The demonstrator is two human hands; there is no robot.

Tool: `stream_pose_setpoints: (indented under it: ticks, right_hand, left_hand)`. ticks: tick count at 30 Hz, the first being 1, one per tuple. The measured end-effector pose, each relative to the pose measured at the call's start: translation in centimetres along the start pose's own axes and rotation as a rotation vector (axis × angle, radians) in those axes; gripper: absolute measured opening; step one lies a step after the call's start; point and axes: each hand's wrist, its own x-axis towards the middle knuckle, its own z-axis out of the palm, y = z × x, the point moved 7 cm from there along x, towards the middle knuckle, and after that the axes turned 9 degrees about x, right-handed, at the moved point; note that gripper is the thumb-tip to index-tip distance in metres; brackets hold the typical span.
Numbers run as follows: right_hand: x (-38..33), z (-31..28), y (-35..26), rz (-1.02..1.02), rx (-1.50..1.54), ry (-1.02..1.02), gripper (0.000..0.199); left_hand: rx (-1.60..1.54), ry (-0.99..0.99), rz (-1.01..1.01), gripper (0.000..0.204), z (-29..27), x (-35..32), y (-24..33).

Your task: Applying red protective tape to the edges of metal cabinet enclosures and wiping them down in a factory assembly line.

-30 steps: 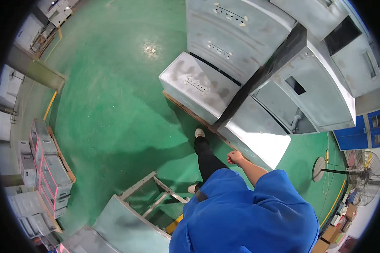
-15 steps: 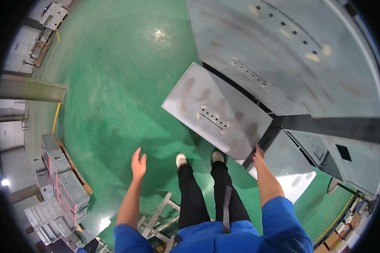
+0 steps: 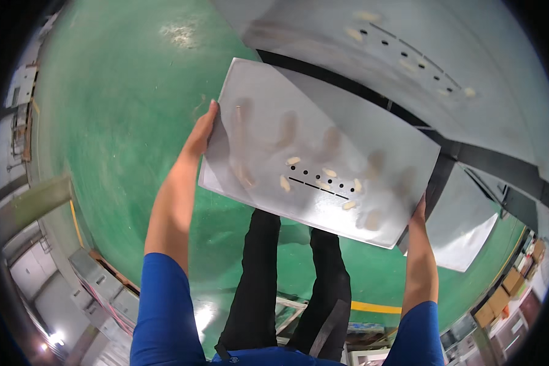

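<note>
A grey metal panel (image 3: 311, 131), with a row of small round holes, a broken slot line and pale and brown smudges, is in front of me at a tilt. My left hand (image 3: 202, 129) grips its left edge, the fingers partly hidden by the edge. My right hand (image 3: 418, 211) is on its right edge, most of its fingers out of sight behind the panel. The far side of the panel lies along a large grey metal cabinet (image 3: 323, 43) with a similar row of holes; whether the two are joined I cannot tell.
Another pale panel (image 3: 463, 229) extends beyond my right hand. Stacked grey metal boxes (image 3: 97, 277) stand at the lower left, near a post (image 3: 30, 201). Cardboard boxes (image 3: 500, 299) line the lower right. A stepladder (image 3: 290, 314) shows behind my legs on the green floor (image 3: 134, 122).
My left hand has come up from beside the panel and taken hold of its left edge. The panel appears larger and closer, turned flatter across my view. My right hand stays at the right edge.
</note>
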Motion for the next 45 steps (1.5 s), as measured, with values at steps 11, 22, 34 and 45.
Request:
stream_pose_setpoints:
  ticks: [11, 22, 34, 45]
  right_hand:
    - [0.0, -7.8, 6.3, -0.048, 0.067, 0.154, 0.051]
    - [-3.1, -8.1, 8.2, -0.056, 0.055, 0.189, 0.051]
    - [-11.6, -9.3, 8.6, -0.149, 0.017, 0.176, 0.051]
    - [-23.6, 3.6, 1.6, 0.078, 0.128, 0.112, 0.048]
  left_hand:
    - [-0.102, -0.093, -0.018, 0.053, 2.2, -1.1, -3.2]
    - [-0.157, -0.046, -0.091, 0.049, 0.4, -4.3, -8.0]
    - [-0.279, -0.094, -0.024, 0.040, -2.9, -9.3, -7.5]
    - [-0.013, -0.146, -0.007, 0.039, -5.3, -17.4, 4.7]
